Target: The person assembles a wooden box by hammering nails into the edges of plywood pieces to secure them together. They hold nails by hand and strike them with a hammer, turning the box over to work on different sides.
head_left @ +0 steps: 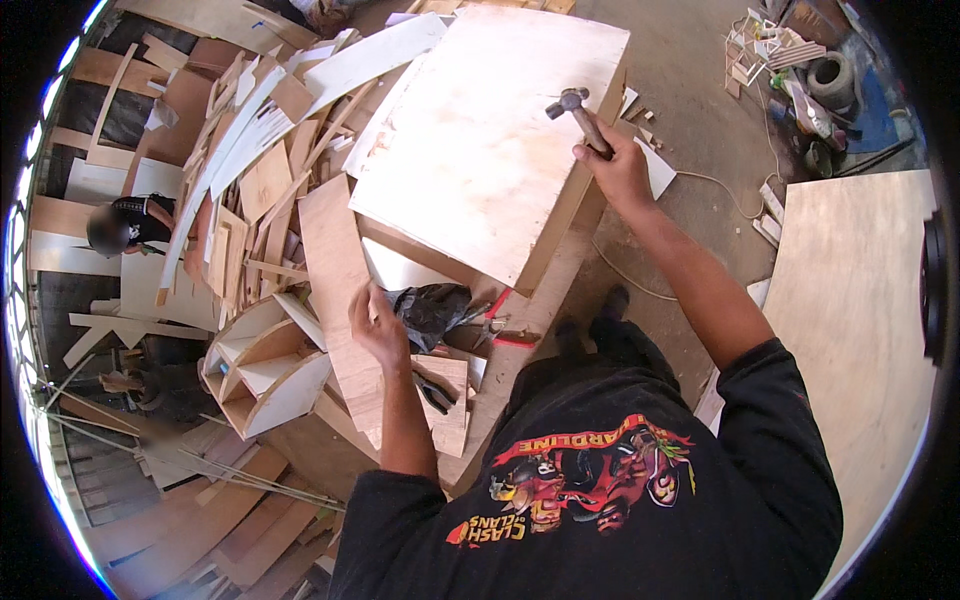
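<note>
My right hand (622,170) is closed round the wooden handle of a hammer (570,102), its metal head held above the right side of a large pale wooden box (490,130). Lower and to the left, my left hand (380,325) has its fingers loosely bent and apart, with nothing visible in them. It is over a long wooden board (335,245), close beside a crumpled black plastic bag (430,312). Black-handled pliers (436,394) lie on a small wood piece (455,375) near my left forearm. A red tool (497,303) lies right of the bag.
Curved wooden shelving (270,370) stands left of the bench, before a heap of offcuts (265,185). A large plywood sheet (850,280) is on my right. A cord (720,182) runs across the floor. Another person (135,222) is at the far left.
</note>
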Demonstrator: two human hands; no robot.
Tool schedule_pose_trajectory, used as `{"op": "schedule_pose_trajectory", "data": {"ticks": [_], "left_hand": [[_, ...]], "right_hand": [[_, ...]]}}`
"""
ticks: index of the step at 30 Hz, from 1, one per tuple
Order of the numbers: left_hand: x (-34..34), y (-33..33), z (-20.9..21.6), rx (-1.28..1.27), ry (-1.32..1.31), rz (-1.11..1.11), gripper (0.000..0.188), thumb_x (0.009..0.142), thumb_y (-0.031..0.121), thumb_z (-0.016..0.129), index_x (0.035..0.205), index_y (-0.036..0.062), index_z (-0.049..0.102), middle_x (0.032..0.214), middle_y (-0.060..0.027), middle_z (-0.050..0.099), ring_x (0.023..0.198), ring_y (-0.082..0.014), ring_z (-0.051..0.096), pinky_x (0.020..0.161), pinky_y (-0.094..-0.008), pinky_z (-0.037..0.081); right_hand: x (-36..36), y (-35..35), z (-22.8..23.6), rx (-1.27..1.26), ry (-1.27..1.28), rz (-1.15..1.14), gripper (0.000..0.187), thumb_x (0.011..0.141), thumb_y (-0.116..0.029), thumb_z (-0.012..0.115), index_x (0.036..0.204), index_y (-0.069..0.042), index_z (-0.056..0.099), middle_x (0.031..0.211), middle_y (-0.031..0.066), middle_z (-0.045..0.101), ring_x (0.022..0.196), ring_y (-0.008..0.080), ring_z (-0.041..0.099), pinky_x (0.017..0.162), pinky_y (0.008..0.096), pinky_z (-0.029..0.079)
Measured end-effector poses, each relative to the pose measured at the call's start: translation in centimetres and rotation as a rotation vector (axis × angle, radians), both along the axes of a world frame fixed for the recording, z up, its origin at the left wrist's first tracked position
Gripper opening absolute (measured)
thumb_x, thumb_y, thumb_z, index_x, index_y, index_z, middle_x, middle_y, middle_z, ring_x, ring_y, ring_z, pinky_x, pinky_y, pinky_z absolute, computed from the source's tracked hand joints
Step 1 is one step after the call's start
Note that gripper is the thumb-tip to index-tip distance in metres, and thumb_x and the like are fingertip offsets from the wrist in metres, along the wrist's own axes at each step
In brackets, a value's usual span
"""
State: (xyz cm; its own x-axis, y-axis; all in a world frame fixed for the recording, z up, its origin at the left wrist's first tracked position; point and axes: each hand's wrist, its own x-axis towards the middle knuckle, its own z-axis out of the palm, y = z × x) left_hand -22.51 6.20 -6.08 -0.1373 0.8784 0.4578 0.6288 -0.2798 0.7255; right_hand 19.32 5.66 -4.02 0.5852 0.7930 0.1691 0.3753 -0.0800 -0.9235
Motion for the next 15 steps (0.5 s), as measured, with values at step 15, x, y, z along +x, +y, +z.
{"op": "schedule_pose_trajectory", "data": {"ticks": [15], "left_hand": [[-6.4, 2.3, -20.3, -0.333, 0.725, -0.725, 0.063, 0.104, 0.038, 0.035, 0.148, -0.0064, 0.048, 0.153, -0.0265, 0.051, 0.141, -0.0449, 0.047, 0.123, -0.0592, 0.032]], "right_hand": [[0.8, -0.1, 0.1, -0.084, -0.072, 0.028, 0.06, 0.09, -0.02, 0.084, 0.145, -0.01, 0.063, 0.095, 0.0039, 0.071, 0.09, 0.0106, 0.063, 0.084, 0.0284, 0.052]]}}
